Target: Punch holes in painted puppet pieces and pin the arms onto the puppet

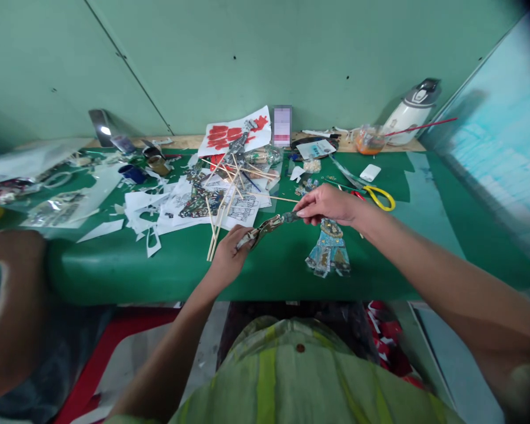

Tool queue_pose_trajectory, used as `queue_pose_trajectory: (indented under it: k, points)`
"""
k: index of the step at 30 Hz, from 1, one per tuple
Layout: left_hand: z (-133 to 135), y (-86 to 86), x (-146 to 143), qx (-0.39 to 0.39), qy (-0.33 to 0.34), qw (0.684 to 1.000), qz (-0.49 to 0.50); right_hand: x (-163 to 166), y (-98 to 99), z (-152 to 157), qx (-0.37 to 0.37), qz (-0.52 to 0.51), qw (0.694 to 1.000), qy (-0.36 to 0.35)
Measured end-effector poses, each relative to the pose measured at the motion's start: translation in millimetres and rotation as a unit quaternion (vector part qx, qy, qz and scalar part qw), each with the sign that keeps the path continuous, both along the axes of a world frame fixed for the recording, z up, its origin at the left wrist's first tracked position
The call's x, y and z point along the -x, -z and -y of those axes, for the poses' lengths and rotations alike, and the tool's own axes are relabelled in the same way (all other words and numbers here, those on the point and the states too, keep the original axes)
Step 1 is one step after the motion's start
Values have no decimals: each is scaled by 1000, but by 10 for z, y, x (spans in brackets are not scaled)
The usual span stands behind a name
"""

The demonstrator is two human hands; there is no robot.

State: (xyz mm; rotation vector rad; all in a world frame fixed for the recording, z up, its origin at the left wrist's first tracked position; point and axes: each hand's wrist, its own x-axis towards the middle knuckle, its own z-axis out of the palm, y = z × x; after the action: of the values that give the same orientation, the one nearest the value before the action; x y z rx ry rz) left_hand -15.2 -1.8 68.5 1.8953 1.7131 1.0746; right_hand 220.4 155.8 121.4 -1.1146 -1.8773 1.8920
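Note:
My left hand (230, 254) is closed around the handles of metal pliers (268, 225), which could be a hole punch. Between the jaws sits the end of a small dark grey cut-out piece (290, 217). My right hand (329, 205) pinches the other end of that piece between thumb and fingers. Just below the right hand, a blue and gold figure in a skirt-like costume (328, 250), made of flat pieces, lies on the green table cover (274, 271). Its top is partly hidden by my right hand.
Wooden sticks (216, 229) and printed paper sheets (176, 203) lie left of centre. Yellow-handled scissors (380, 198) rest to the right. Behind them stand a jar of orange liquid (370, 140) and a white kettle (408, 115). Another person's arm (15, 294) reaches in at left.

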Motion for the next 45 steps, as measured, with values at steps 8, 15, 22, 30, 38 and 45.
queue_pose_trajectory:
  k: [8, 15, 22, 30, 38, 45]
  points:
    - [36, -66, -22, -37, 22, 999, -12, -14, -64, 64, 3, -2, 1000, -21]
    - [31, -89, -31, -56, 40, 997, -28, -7, -55, 90, 6, 0, 999, -32]
    - [26, -83, -30, -67, 54, 995, -46, -8, -3, 82, 4, 7, 999, -38]
    - [24, -98, -37, -63, 56, 995, -57, 7, 18, 91, 3, 3, 999, -36]
    - [32, -86, -21, -48, 69, 995, -55, 7, 38, 88, 12, 0, 999, -39]
    - [-9, -4, 29, -53, 77, 991, -95, 45, 107, 44, 2, 14, 998, -54]
